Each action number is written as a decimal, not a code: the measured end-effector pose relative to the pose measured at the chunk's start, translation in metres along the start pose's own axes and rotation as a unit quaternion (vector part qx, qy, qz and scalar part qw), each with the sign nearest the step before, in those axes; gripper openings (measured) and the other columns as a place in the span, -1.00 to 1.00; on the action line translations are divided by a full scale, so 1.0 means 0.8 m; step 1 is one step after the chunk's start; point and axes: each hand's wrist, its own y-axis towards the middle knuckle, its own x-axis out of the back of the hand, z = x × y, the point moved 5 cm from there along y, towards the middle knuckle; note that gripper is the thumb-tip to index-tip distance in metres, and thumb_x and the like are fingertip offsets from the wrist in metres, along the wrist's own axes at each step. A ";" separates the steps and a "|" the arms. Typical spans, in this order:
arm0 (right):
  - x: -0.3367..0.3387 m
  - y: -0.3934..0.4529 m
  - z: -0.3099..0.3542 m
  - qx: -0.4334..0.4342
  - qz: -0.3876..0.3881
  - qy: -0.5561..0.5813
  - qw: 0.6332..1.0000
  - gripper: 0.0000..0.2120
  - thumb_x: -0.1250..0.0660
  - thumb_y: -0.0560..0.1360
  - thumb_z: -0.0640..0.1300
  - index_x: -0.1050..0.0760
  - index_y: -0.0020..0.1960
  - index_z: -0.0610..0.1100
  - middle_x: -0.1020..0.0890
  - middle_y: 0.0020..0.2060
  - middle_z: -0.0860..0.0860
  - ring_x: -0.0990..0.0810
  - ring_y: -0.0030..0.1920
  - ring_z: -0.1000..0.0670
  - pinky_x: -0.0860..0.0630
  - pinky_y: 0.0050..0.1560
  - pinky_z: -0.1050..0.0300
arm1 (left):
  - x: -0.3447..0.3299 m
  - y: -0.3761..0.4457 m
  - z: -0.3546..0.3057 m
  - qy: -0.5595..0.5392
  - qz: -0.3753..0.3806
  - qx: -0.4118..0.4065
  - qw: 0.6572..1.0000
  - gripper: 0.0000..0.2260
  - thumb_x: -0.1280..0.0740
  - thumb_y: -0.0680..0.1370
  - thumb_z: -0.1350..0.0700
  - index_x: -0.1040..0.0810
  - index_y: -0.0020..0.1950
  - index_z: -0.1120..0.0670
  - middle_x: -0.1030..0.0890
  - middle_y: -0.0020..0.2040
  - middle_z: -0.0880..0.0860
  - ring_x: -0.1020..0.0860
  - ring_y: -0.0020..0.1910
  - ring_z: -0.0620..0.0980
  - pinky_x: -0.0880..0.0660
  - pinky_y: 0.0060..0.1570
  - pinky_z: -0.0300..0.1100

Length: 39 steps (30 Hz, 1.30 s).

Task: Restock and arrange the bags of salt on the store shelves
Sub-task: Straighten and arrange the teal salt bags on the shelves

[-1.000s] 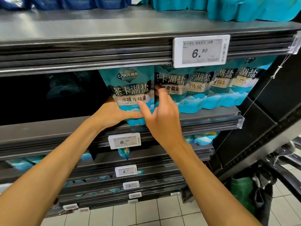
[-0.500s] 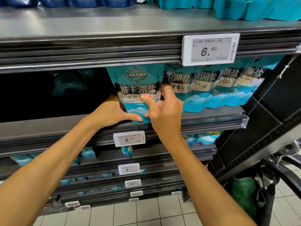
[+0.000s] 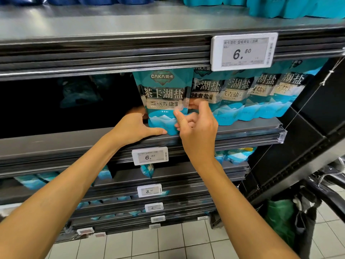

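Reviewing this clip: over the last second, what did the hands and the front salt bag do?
The right hand drew its fingers in from a reach between the bags and now pinches the right edge of the front salt bag. The left hand stayed holding the bag's lower left. The bag stayed upright; the row of bags is unchanged.

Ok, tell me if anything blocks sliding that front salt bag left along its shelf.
Nothing visible on the shelf does: left of the front salt bag only the left hand sits at its lower left edge. Farther back it is too dark to tell.
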 end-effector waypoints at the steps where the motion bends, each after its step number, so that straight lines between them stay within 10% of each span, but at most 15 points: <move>1: 0.002 -0.001 0.000 0.006 -0.001 -0.004 1.000 -0.71 -0.48 0.53 -0.17 -0.44 0.04 -0.33 -0.61 -0.37 -0.15 -0.61 -0.28 -0.17 -0.51 -0.07 -0.14 | 0.000 0.001 -0.001 0.024 -0.001 0.012 1.000 -0.63 -0.59 0.36 -0.18 -0.45 -0.04 -0.18 -0.45 -0.19 -0.39 -0.49 -0.28 -0.51 -0.35 -0.33 -0.59; 4: 0.009 -0.003 0.003 0.029 -0.023 -0.020 0.999 -0.68 -0.52 0.49 -0.18 -0.46 0.07 -0.32 -0.57 -0.40 -0.08 -0.56 -0.29 -0.12 -0.53 -0.10 -0.07 | -0.001 0.003 -0.002 0.053 0.002 0.026 0.998 -0.63 -0.58 0.32 -0.24 -0.42 -0.25 -0.15 -0.45 -0.30 -0.31 -0.50 -0.35 -0.41 -0.34 -0.40 -0.54; 10: 0.013 -0.014 -0.003 0.004 -0.035 -0.014 0.999 -0.48 -0.57 0.43 -0.13 -0.42 0.25 -0.29 -0.59 -0.33 -0.04 -0.58 -0.11 0.10 -0.45 0.15 0.22 | 0.005 -0.004 -0.009 -0.103 -0.036 0.006 0.994 -0.62 -0.61 0.33 -0.11 -0.46 -0.03 -0.25 -0.54 -0.32 -0.54 -0.45 -0.21 -0.67 -0.32 -0.32 -0.68; 17: 0.025 -0.024 -0.013 -0.044 -0.018 0.053 0.997 -0.58 -0.50 0.48 -0.07 -0.36 0.21 -0.07 -0.53 -0.22 0.16 -0.59 -0.25 -0.03 -0.57 -0.08 0.04 | 0.013 -0.016 -0.006 -0.209 -0.057 -0.040 0.975 -0.26 -0.65 0.20 -0.21 -0.40 0.26 -0.12 -0.60 0.18 -0.18 -0.61 0.16 -0.26 -0.54 0.11 -0.36; 21: 0.043 -0.055 -0.017 -0.022 0.025 0.098 0.995 -0.80 -0.33 0.58 -0.04 -0.41 0.14 -0.09 -0.52 -0.23 0.03 -0.46 -0.35 0.07 -0.46 -0.31 0.21 | 0.027 -0.073 0.019 -0.272 -0.191 -0.068 0.941 -0.53 -0.53 0.42 -0.07 -0.43 0.22 0.01 -0.62 -0.02 -0.08 -0.64 0.05 -0.21 -0.54 0.07 -0.33; 25: 0.049 -0.097 -0.030 -0.054 0.096 0.117 0.987 -0.88 -0.28 0.59 -0.02 -0.49 0.04 -0.07 -0.52 -0.30 -0.03 -0.48 -0.34 -0.10 -0.49 -0.34 -0.07 | 0.029 -0.156 0.039 -0.291 -0.308 -0.101 0.900 -0.83 -0.38 0.62 0.02 -0.53 0.19 -0.01 -0.67 0.00 -0.05 -0.65 -0.02 -0.04 -0.56 0.07 -0.25; 39: 0.040 -0.286 -0.083 -0.233 0.410 0.134 0.871 -0.83 -0.32 0.59 -0.36 -0.61 -0.06 -0.14 -0.63 -0.36 -0.12 -0.55 -0.42 0.06 -0.53 -0.39 0.07 | -0.135 -0.454 0.145 -0.321 -0.394 0.263 0.820 -0.77 -0.22 0.59 -0.09 -0.61 -0.09 -0.02 -0.65 -0.23 0.07 -0.55 -0.34 -0.02 -0.47 -0.39 -0.26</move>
